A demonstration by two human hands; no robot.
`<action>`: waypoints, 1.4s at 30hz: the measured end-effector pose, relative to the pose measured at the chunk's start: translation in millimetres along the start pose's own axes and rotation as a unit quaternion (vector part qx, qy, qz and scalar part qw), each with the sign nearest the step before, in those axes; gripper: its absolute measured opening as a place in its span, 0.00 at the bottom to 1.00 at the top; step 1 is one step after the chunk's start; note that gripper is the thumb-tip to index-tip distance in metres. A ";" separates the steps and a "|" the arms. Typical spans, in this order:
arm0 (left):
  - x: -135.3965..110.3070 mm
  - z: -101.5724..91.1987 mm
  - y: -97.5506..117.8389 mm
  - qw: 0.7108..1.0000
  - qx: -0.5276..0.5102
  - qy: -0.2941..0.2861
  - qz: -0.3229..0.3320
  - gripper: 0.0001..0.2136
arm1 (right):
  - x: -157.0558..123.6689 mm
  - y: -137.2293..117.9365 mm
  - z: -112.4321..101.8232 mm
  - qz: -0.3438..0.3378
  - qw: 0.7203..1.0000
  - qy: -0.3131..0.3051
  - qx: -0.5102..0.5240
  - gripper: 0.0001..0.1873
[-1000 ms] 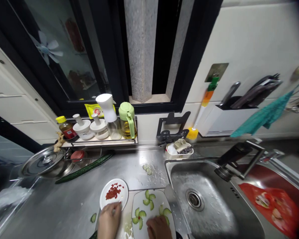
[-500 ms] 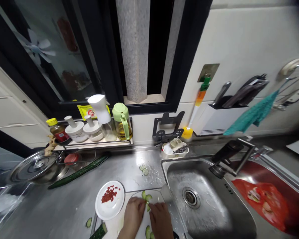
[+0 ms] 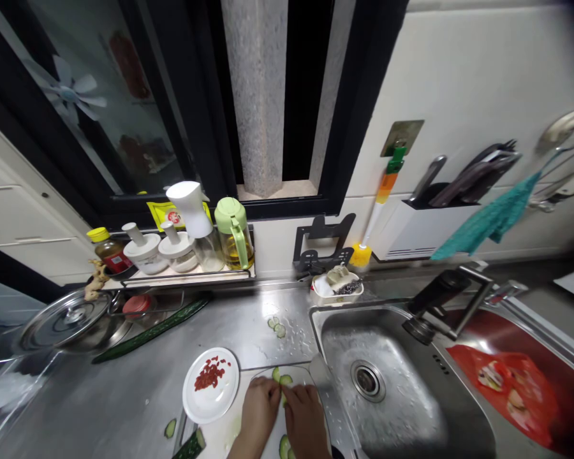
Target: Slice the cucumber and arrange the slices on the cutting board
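My left hand (image 3: 259,408) is closed over the white cutting board (image 3: 272,440), its fingertips pinched at a small cucumber slice (image 3: 284,400). From the other side my right hand (image 3: 306,414) meets it, fingers together on the same slice, which they mostly cover. Just beyond the fingertips lie more cucumber slices (image 3: 282,377) in a fanned shape. Other cut pieces (image 3: 284,445) rest by my right wrist. A white plate (image 3: 194,398) with red dried berries (image 3: 210,375) stands left of the board. The cut end of a cucumber (image 3: 191,444) shows at the lower edge.
To the right is a steel sink (image 3: 387,357) with a black faucet (image 3: 437,293). A whole cucumber (image 3: 148,335) lies at the back left, below a rack of seasoning jars (image 3: 176,252). A few thin slices (image 3: 276,326) sit on the wet counter. A knife holder (image 3: 425,229) hangs on the wall.
My right hand has shifted slightly left and up, so its fingertips now meet the left hand's and cover more of the slice between them. The other things stay in place.
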State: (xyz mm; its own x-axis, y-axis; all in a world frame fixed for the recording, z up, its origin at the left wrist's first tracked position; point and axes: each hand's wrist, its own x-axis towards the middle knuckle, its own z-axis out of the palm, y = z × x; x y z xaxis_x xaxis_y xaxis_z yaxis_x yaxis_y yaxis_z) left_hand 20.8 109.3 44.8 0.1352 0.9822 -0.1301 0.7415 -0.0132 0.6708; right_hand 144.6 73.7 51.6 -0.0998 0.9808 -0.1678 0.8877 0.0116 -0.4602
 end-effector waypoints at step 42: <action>-21.9 -75.2 -101.0 0.959 0.125 0.063 -0.246 0.13 | -22.5 19.3 28.7 -0.041 0.994 0.087 0.050 0.16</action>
State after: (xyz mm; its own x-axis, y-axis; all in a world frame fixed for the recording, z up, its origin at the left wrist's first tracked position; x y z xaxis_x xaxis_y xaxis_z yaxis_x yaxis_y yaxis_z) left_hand -106.5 103.2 34.8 -0.3402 0.8955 -0.2869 0.8318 0.4289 0.3524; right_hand 151.0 46.3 21.5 -0.0834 0.9962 0.0233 0.8303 0.0824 -0.5512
